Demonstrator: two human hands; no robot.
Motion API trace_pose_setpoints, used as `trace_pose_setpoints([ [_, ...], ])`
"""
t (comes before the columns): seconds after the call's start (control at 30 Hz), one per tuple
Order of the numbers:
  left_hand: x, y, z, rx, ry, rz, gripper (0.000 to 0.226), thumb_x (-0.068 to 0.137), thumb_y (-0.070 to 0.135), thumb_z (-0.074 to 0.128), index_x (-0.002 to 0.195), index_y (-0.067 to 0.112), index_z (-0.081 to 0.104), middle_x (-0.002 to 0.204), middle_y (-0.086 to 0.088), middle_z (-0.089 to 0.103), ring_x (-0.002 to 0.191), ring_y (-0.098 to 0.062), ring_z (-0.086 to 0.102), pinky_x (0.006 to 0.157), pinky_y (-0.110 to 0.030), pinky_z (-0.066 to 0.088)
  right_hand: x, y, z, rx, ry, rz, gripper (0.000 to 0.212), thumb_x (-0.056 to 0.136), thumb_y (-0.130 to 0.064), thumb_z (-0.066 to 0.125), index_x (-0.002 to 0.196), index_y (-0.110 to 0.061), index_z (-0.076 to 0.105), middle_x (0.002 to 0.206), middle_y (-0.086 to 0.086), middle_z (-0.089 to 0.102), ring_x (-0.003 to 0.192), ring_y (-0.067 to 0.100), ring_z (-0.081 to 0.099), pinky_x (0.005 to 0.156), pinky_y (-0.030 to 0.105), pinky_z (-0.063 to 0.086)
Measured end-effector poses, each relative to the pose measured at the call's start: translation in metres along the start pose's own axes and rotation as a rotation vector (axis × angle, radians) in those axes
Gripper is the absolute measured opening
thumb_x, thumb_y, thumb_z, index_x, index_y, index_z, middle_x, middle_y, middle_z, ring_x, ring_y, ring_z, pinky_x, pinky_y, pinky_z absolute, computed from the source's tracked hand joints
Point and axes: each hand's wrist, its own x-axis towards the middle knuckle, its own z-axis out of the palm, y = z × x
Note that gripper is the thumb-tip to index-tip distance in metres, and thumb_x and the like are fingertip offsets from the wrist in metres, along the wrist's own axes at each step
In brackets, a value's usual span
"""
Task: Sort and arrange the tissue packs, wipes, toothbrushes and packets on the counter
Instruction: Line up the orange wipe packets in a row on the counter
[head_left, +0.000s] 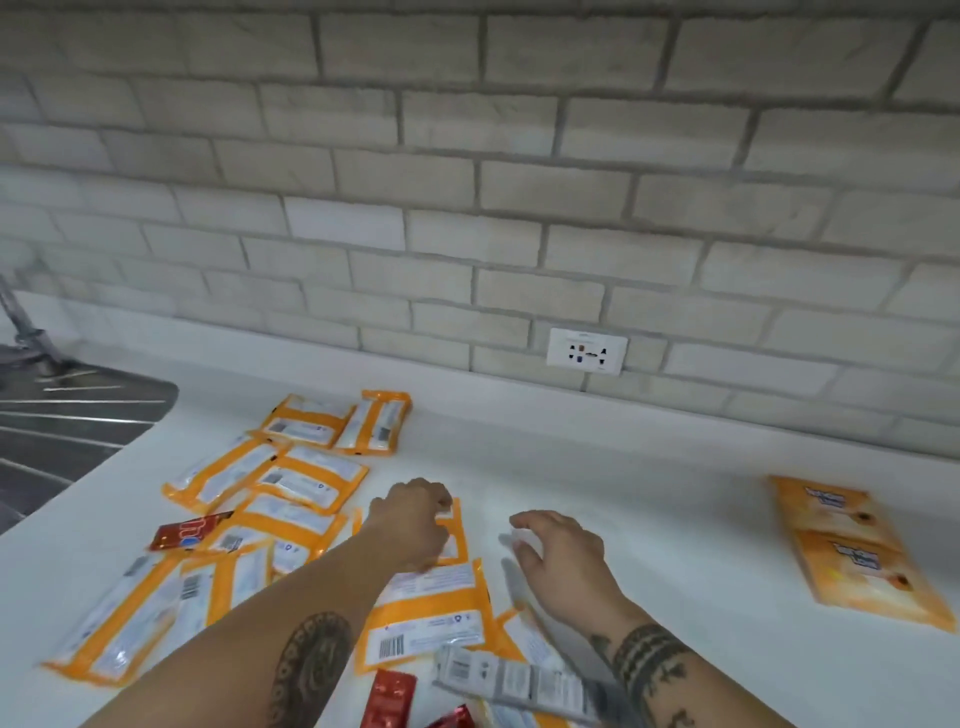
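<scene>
Several orange-and-white tissue packs (304, 483) lie scattered, backs up, over the left and middle of the white counter (649, 499). My left hand (415, 525) rests fingers curled on one of these packs (454, 530). My right hand (563, 551) hovers just right of it, fingers spread and empty, blurred. Two orange packs (852, 551) lie face up, end to end, at the far right. Red packets (189, 530) sit at the left and at the bottom edge (387, 699). A grey-white toothbrush package (519, 680) lies under my right forearm.
A steel sink drainboard (67, 421) and tap base fill the left edge. A brick-tile wall with a white socket (587, 351) backs the counter. Bare counter lies between my right hand and the two right-hand packs.
</scene>
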Motion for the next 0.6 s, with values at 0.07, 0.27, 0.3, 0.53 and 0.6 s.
trace_pose_setpoints([
  [0.07, -0.004, -0.031, -0.005, 0.027, -0.083, 0.006, 0.062, 0.08, 0.048, 0.066, 0.14, 0.039, 0.051, 0.144, 0.008, 0.049, 0.133, -0.02, 0.046, 0.107, -0.044, 0.043, 0.009, -0.026, 0.016, 0.012, -0.058, 0.065, 0.039, 0.105, -0.04, 0.043, 0.142, -0.036, 0.05, 0.149, -0.013, 0.051, 0.142, 0.013, 0.039, 0.116, 0.037, 0.025],
  [0.27, -0.005, -0.083, -0.006, 0.015, -0.192, 0.125, 0.083, 0.068, 0.064, 0.069, 0.145, 0.048, 0.041, 0.152, 0.014, 0.044, 0.139, -0.019, 0.04, 0.112, -0.048, 0.036, 0.036, -0.076, 0.058, 0.003, -0.182, 0.327, 0.035, 0.102, -0.048, 0.043, 0.13, -0.029, 0.053, 0.128, -0.004, 0.063, 0.125, 0.025, 0.053, 0.103, 0.045, 0.036],
  [0.3, -0.004, -0.085, -0.007, 0.024, -0.187, 0.139, 0.083, 0.068, 0.063, 0.07, 0.144, 0.048, 0.041, 0.15, 0.014, 0.045, 0.138, -0.019, 0.041, 0.111, -0.047, 0.035, 0.039, -0.08, 0.064, -0.011, -0.165, 0.356, 0.034, 0.102, -0.047, 0.043, 0.129, -0.028, 0.052, 0.126, -0.004, 0.064, 0.123, 0.025, 0.054, 0.101, 0.044, 0.037],
  [0.53, 0.003, -0.085, -0.015, 0.089, -0.113, 0.258, 0.072, 0.069, 0.059, 0.066, 0.136, 0.045, 0.045, 0.134, 0.009, 0.055, 0.126, -0.018, 0.048, 0.102, -0.043, 0.041, 0.058, -0.098, 0.076, 0.254, 0.044, 0.598, 0.031, 0.1, -0.029, 0.055, 0.13, -0.035, 0.054, 0.119, -0.006, 0.068, 0.101, 0.018, 0.061, 0.1, 0.037, 0.039],
  [0.6, 0.005, -0.082, -0.017, 0.05, -0.073, 0.279, 0.068, 0.069, 0.056, 0.066, 0.132, 0.043, 0.046, 0.129, 0.008, 0.057, 0.122, -0.018, 0.05, 0.098, -0.04, 0.046, 0.06, -0.097, 0.075, 0.4, 0.122, 0.629, 0.028, 0.095, -0.025, 0.059, 0.123, -0.033, 0.059, 0.117, -0.004, 0.069, 0.1, 0.018, 0.065, 0.098, 0.04, 0.049],
])
